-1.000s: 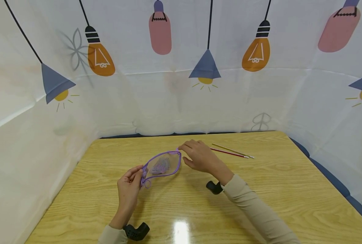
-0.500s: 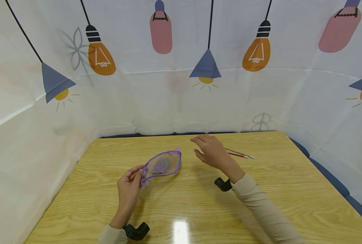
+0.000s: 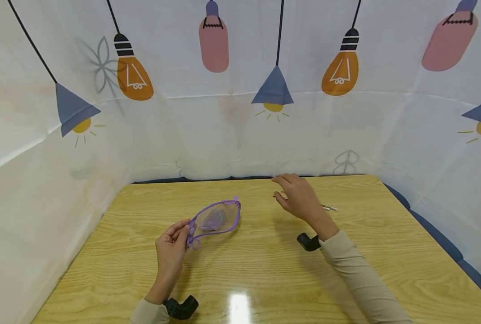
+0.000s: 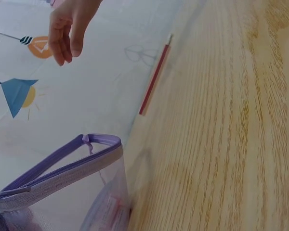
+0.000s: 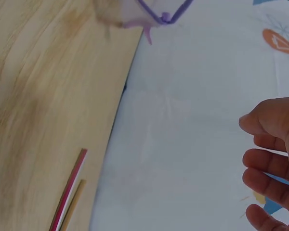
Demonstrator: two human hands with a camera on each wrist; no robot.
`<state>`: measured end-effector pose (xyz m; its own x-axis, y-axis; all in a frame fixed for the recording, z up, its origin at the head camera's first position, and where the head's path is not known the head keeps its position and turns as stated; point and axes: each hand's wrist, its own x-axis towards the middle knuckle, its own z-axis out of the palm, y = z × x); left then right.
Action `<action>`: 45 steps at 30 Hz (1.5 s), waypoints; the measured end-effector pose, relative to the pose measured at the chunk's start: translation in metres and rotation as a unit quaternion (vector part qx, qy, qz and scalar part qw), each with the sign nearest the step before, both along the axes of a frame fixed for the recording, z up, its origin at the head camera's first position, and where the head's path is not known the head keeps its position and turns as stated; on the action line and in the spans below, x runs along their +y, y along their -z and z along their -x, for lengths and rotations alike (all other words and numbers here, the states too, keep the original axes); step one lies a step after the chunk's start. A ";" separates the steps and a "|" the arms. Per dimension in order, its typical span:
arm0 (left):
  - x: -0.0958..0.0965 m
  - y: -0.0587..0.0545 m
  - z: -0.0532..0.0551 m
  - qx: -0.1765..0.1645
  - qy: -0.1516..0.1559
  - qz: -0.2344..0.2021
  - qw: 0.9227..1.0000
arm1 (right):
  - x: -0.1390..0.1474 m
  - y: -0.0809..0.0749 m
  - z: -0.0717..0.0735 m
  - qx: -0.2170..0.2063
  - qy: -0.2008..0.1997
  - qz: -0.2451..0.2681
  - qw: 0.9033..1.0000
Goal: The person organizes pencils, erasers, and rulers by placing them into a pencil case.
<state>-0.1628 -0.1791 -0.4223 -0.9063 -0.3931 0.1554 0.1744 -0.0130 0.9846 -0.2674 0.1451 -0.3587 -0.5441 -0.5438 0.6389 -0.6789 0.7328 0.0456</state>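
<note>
My left hand [image 3: 170, 252] grips one end of a translucent, purple-edged zipper pouch [image 3: 229, 230], thumb on the near side. The pouch mouth gapes wide, and its zipper pull [image 4: 12, 192] hangs at the held end in the left wrist view. Something pinkish and white [image 4: 111, 214] shows faintly through its wall. My right hand [image 3: 303, 200] hovers over the back right of the table, fingers loosely bent with nothing in them. Beneath it lie a red pencil [image 5: 70, 187] and a yellow pencil [image 5: 73, 204], mostly hidden by that hand in the head view.
The wooden table [image 3: 240, 270] runs back to a white curtain [image 3: 208, 135] printed with lamps and bulbs, which also closes off both sides. Black wrist mounts [image 3: 181, 308] sit on both forearms.
My right hand has let go of the pouch's far corner and moved right, over the pencils. The left hand and the pouch have stayed in place.
</note>
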 end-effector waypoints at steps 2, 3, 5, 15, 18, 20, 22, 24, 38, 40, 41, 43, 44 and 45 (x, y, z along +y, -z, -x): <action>0.000 0.000 0.000 0.000 0.001 -0.001 1.000 | 0.004 0.002 0.002 -0.004 0.010 0.002 1.000; 0.000 0.000 0.000 0.000 0.001 -0.001 1.000 | 0.005 0.003 0.002 -0.006 0.016 0.002 1.000; 0.000 0.000 0.000 -0.001 0.001 -0.002 1.000 | 0.008 0.005 0.004 -0.010 0.029 0.001 1.000; -0.001 0.003 0.001 -0.007 0.003 0.004 1.000 | 0.021 0.021 0.011 -0.048 0.082 -0.006 0.995; -0.002 0.003 0.000 -0.005 0.008 0.004 1.000 | 0.023 0.025 0.013 -0.055 0.085 -0.012 0.995; -0.002 0.003 0.000 -0.004 0.009 0.005 1.000 | 0.024 0.028 0.015 -0.061 0.085 -0.015 0.994; -0.002 0.003 -0.001 -0.004 0.009 0.007 1.000 | 0.025 0.031 0.016 -0.073 0.089 -0.019 0.993; -0.002 0.004 -0.001 -0.003 0.007 0.010 1.000 | 0.026 0.035 0.018 -0.085 0.095 -0.023 0.992; -0.002 0.006 0.000 0.007 0.009 -0.010 1.000 | 0.029 0.049 0.027 -0.156 0.128 -0.041 0.979; -0.002 0.005 0.000 0.007 0.010 -0.012 1.000 | 0.030 0.051 0.028 -0.159 0.128 -0.040 0.978; -0.002 0.005 0.000 0.008 0.011 -0.013 1.000 | 0.030 0.051 0.029 -0.160 0.128 -0.041 0.978; -0.002 0.005 0.000 0.008 0.012 -0.014 1.000 | 0.031 0.053 0.030 -0.161 0.129 -0.040 0.978; -0.002 0.005 0.001 0.008 0.013 -0.015 1.000 | 0.031 0.053 0.030 -0.162 0.129 -0.040 0.977; -0.002 0.005 0.001 0.008 0.014 -0.015 1.000 | 0.031 0.054 0.031 -0.163 0.131 -0.041 0.977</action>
